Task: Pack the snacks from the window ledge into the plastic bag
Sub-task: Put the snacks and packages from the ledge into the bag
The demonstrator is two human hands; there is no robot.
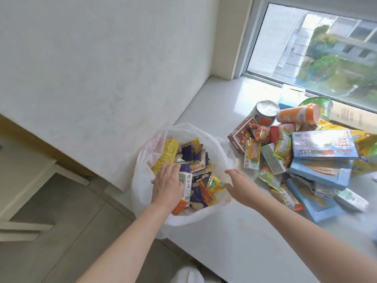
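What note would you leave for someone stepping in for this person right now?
Left hand: down in the plastic bag, against a small carton; grip unclear.
Right hand: open, empty, over the bag's right rim.
Done: many sachets already lie in the bag, which sits open at the edge of the window ledge.
Left: the pile on the ledge, including blue boxes, an orange tube, a brown box and loose packets.
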